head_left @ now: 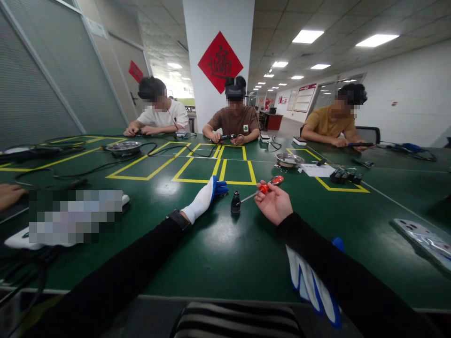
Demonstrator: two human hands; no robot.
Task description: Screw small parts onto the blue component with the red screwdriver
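Observation:
My left hand (207,197) wears a white glove with blue fingertips and lies stretched out on the green table (218,244), fingers flat, just left of a small black cylindrical part (235,203). My bare right hand (273,202) is closed around a red-handled screwdriver (269,184). Its metal shaft slants down to the left, and its tip meets the black part. A second white and blue glove (310,281) lies on the table under my right forearm.
Yellow tape rectangles (211,169) mark the table. A metal bowl (289,160), a paper sheet and several black parts (345,176) lie far right. Another bowl (123,148) and black cables lie far left. Three people sit opposite. A phone (423,239) lies at right.

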